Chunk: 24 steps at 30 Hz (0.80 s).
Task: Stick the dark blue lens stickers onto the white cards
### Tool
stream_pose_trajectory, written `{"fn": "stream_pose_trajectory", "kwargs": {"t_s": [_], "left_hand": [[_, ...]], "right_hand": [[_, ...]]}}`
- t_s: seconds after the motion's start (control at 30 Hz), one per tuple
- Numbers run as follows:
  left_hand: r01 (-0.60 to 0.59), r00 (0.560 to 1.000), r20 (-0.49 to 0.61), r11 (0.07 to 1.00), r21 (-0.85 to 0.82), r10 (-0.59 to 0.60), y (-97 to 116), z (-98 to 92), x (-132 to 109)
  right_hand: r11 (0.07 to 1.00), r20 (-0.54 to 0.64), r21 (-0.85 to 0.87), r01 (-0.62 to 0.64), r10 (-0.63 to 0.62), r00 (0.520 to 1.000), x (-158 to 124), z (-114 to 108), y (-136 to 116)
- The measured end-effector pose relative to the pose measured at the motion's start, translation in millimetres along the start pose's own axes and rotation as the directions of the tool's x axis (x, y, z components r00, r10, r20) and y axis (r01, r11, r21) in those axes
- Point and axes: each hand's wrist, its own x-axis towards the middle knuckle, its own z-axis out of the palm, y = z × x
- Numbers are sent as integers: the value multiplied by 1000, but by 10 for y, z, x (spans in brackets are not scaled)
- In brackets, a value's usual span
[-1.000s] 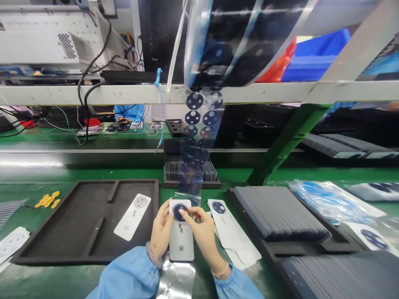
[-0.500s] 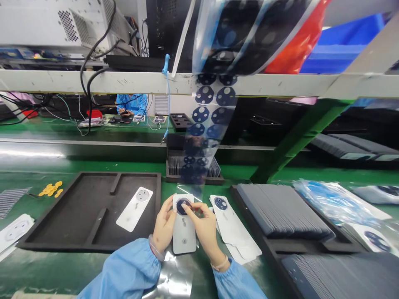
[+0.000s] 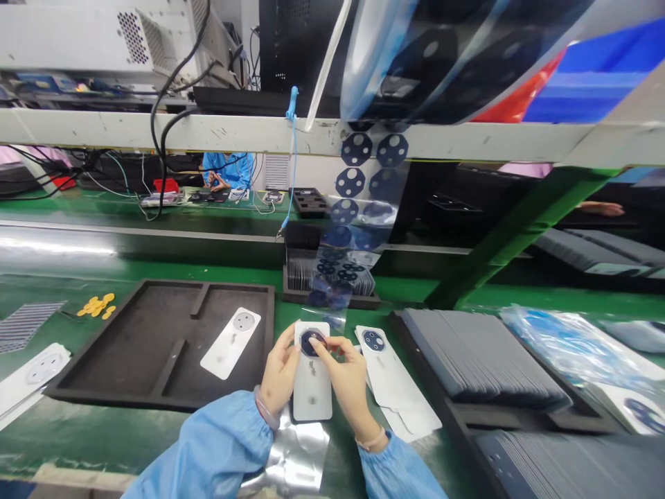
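A white phone back cover [image 3: 312,388] lies upright before me, with a dark round camera sticker [image 3: 310,342] at its upper end. My left hand [image 3: 280,367] grips the cover along its left edge, thumb and fingers near the top. On the sticker rest the thumb and fingertips of my right hand [image 3: 343,364], pinched close and partly hiding it. To the right is a small stack of white covers [image 3: 392,388], the top one bearing a dark round sticker. Another white cover [image 3: 231,346] with a pale round camera area lies in a black tray [image 3: 125,346] on my left.
A strip of film with dark round stickers [image 3: 349,182] hangs from the shelf [image 3: 228,134] just beyond my hands. Grey sheets [image 3: 483,353] fill a black tray at right. Yellow pieces [image 3: 96,305] lie at left. Across the bench sits a person in blue [image 3: 228,170].
The view has shifted slightly, so most things sit a little further right. Both hands stay on the cover and sticker, the right thumb still pressing there. A distant person's hand has appeared at right.
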Motion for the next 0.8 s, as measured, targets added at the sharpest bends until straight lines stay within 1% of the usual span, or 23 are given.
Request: {"fn": "stream_pose_trajectory", "kwargs": {"t_s": [0.13, 0.33, 0.4, 0.5, 0.63, 0.7, 0.73, 0.8], "left_hand": [[-15, 1000, -20, 999, 32, 16, -4, -3, 2], [5, 1000, 20, 1000, 7, -5, -19, -2, -4], [11, 1000, 18, 1000, 8, -11, -27, -6, -9], [1, 1000, 8, 1000, 30, -1, -40, -15, -10], [-11, 1000, 26, 999, 40, 10, -43, -12, -8], [-21, 999, 26, 999, 40, 20, -36, 0, -8], [-29, 999, 19, 999, 42, 28, -31, 7, -8], [-46, 999, 2, 998, 52, 46, -23, 17, -5]], "right_hand": [[1000, -4, 3, -2, 2, 1000, -1, 6, 0], [1000, -14, -26, 15, -15, 1000, 4, 10, 15], [999, -11, -31, 20, -20, 1000, 6, 9, 24], [999, -10, -37, 29, -29, 1000, 2, 11, 37], [998, -6, -48, 49, -50, 999, -24, 25, 50], [995, -10, -64, 80, -80, 997, -45, 35, 54], [990, -17, -81, 115, -117, 993, -55, 41, 56], [963, -38, -149, 225, -233, 972, -68, 52, 60]]}}
